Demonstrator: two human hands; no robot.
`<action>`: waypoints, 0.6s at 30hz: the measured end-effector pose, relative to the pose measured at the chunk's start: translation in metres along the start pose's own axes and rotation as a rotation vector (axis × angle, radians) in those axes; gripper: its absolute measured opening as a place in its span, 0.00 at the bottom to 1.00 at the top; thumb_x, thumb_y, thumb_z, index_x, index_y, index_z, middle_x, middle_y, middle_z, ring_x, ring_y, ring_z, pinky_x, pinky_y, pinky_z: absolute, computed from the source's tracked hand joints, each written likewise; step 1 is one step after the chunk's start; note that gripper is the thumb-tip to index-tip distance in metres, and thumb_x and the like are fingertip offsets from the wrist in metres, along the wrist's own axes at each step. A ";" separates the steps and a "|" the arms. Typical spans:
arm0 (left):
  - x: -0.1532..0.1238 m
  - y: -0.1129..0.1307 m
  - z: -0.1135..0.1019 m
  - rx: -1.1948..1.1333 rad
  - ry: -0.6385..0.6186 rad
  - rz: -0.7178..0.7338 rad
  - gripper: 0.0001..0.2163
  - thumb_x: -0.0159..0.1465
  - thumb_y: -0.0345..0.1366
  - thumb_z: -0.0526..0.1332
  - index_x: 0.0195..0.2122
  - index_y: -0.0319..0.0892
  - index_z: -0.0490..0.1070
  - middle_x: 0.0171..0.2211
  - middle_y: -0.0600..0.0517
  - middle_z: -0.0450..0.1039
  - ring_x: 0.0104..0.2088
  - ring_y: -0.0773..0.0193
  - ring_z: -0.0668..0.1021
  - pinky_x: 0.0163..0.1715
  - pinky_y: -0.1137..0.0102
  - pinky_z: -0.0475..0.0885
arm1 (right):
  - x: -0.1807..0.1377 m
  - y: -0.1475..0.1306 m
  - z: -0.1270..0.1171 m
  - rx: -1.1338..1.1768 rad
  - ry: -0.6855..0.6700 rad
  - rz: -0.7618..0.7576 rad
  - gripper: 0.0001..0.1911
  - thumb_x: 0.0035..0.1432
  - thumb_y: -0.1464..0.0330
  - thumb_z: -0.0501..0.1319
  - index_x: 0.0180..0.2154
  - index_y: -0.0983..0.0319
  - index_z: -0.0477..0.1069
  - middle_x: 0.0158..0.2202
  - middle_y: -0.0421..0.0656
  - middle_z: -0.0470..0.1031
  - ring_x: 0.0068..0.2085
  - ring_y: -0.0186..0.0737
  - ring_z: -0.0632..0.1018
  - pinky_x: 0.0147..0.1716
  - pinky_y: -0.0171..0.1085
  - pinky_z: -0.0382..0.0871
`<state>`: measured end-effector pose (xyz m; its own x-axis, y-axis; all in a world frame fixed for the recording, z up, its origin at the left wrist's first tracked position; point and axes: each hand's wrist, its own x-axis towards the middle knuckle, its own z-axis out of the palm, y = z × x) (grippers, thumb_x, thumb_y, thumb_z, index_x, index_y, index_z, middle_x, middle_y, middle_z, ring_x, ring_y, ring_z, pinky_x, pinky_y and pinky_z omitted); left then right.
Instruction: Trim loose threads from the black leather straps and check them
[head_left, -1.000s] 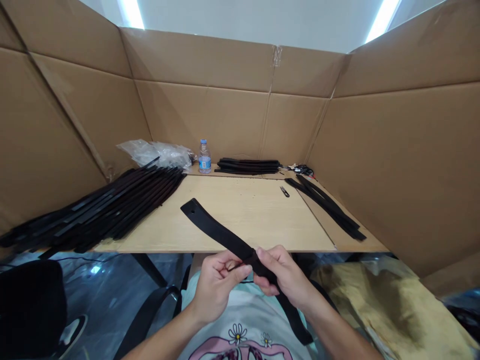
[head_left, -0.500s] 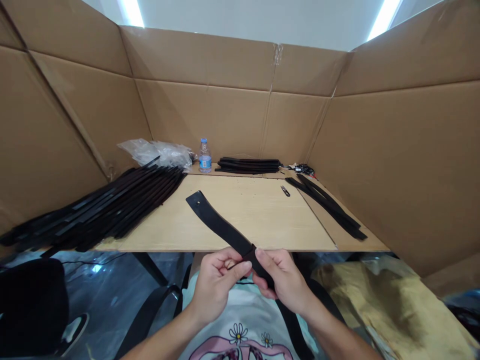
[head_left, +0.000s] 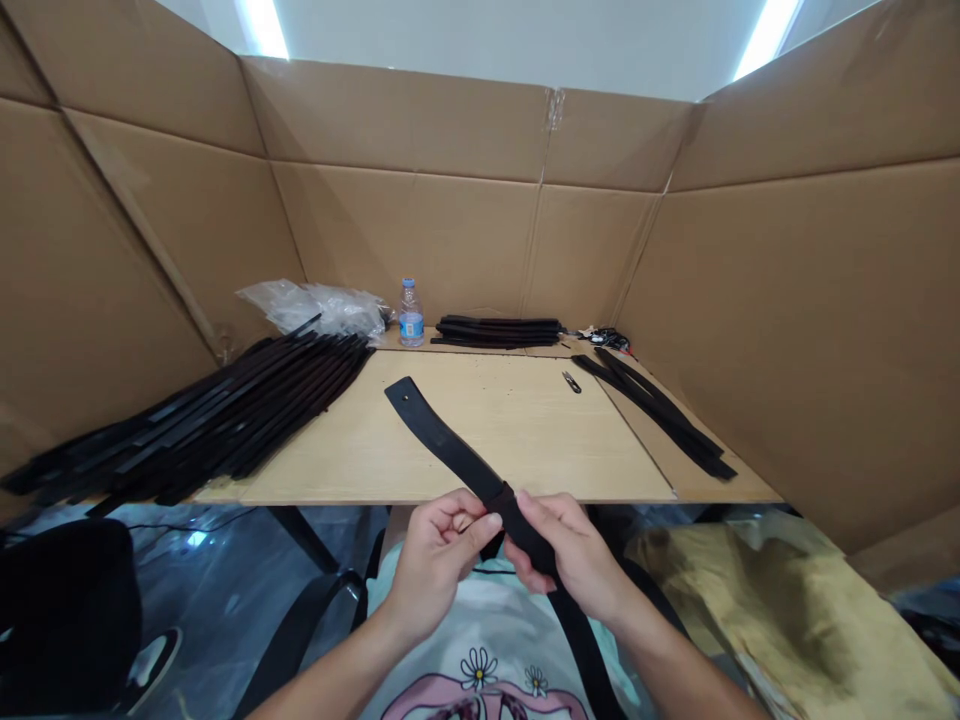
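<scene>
My L hand [head_left: 439, 570] is curled narrow, fingertips pinching the black strap [head_left: 442, 435], & my R hand [head_left: 574, 555] wraps the same strap just beside it, thumb on top. Both hands are closed on it, just past the front edge of the worktop [head_left: 480, 440]. The strap's upper end, w/ a small hole, reaches out over the worktop; can't tell if it's touching or held just above. A dark length drops past my R hand in front of my shirt [head_left: 480, 620], prob. the same strap.

Step in hand, as I judge it: working the strap btwn my 2 hands at 1 spot along its length. Next move calls for a steady pinch there so the hanging tail doesn't swing & catch.

Around me: a big heap of black straps [head_left: 247, 415] on the L of the worktop, 1 tidy strap bundle [head_left: 495, 331] at the back beside a water bottle [head_left: 410, 315], loose straps [head_left: 660, 410] on the R, & small thread snips [head_left: 571, 382] just L of those.
</scene>
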<state>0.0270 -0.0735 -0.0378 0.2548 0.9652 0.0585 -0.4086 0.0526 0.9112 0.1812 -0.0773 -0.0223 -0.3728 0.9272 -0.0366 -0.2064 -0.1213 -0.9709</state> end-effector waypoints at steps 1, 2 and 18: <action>0.001 0.001 0.000 -0.033 -0.023 -0.017 0.18 0.52 0.47 0.70 0.25 0.38 0.66 0.14 0.65 0.46 0.15 0.78 0.46 0.15 0.78 0.41 | 0.000 0.000 -0.001 0.002 -0.002 -0.004 0.28 0.60 0.49 0.57 0.23 0.67 0.69 0.16 0.38 0.65 0.14 0.25 0.62 0.12 0.27 0.47; 0.001 0.002 0.000 -0.069 -0.045 -0.035 0.18 0.53 0.48 0.69 0.25 0.38 0.67 0.14 0.65 0.45 0.15 0.78 0.46 0.15 0.78 0.40 | 0.001 0.000 -0.001 0.002 -0.007 -0.009 0.27 0.60 0.50 0.57 0.25 0.68 0.71 0.16 0.37 0.65 0.14 0.25 0.62 0.12 0.27 0.47; 0.000 0.012 -0.002 -0.411 -0.153 -0.268 0.11 0.51 0.35 0.73 0.26 0.34 0.73 0.18 0.58 0.62 0.13 0.84 0.49 0.12 0.82 0.40 | -0.003 -0.003 -0.001 -0.022 -0.053 -0.045 0.28 0.59 0.49 0.57 0.27 0.70 0.73 0.16 0.38 0.64 0.14 0.24 0.61 0.12 0.27 0.47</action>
<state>0.0202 -0.0727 -0.0278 0.5106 0.8571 -0.0684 -0.6143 0.4193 0.6684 0.1837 -0.0790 -0.0191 -0.4109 0.9115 0.0188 -0.2045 -0.0721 -0.9762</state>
